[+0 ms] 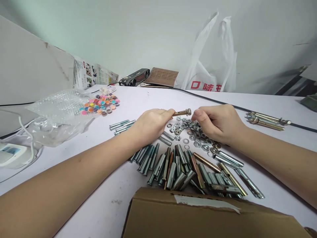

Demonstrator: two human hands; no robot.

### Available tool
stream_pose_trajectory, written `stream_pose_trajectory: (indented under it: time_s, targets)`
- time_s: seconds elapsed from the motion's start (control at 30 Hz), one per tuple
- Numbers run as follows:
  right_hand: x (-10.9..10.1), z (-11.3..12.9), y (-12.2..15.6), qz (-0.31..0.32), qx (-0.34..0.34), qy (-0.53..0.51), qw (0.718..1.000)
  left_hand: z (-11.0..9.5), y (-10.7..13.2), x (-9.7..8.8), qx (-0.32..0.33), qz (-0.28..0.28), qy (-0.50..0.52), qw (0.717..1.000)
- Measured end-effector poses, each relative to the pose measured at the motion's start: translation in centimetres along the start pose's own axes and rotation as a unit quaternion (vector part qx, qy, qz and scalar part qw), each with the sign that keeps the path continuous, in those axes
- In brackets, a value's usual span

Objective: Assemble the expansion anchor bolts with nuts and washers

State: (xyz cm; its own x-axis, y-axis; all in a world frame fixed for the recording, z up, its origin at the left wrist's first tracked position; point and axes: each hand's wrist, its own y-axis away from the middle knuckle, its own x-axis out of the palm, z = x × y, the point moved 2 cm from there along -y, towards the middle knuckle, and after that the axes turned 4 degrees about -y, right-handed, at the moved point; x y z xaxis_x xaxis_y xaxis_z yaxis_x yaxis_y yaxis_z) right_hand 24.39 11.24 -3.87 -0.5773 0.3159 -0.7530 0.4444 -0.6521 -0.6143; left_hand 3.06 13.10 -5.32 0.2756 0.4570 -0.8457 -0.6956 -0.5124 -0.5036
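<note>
My left hand [151, 124] is closed around a brass-coloured expansion bolt [182, 112], holding it level above the table with a nut on its right end. My right hand [215, 122] sits just right of that end, fingers pinched together at the nut; what they hold is too small to make out. Below both hands lies a loose pile of nuts and washers [193, 132]. Nearer me is a heap of several silver and brass bolts and sleeves [190, 170].
A cardboard box [210, 216] fills the near edge. Finished bolts [266, 119] lie at right by a black cable [304, 127]. Coloured discs [100, 104] and bubble wrap [59, 114] sit at left; a white plastic bag [210, 66] stands at the back.
</note>
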Motion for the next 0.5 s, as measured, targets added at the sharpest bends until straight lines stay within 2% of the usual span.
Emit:
stream_pose_trajectory:
  time_s: [0.1, 0.27, 0.43, 0.5]
  targets:
    - [-0.01, 0.23, 0.08, -0.012, 0.006, -0.002, 1.0, -0.05, 0.05, 0.01, 0.008, 0.003, 0.005, 1.0]
    - [0.1, 0.21, 0.04, 0.029, 0.006, 0.019, 0.999, -0.09, 0.02, -0.05, 0.005, 0.005, 0.0, 1.0]
    - [-0.1, 0.49, 0.16, -0.008, 0.027, -0.014, 1.0, -0.21, 0.04, -0.14, 0.008, 0.005, 0.003, 1.0]
    - [0.01, 0.7, 0.19, -0.002, 0.02, -0.011, 1.0, -0.28, 0.11, -0.15, 0.014, 0.004, 0.004, 1.0]
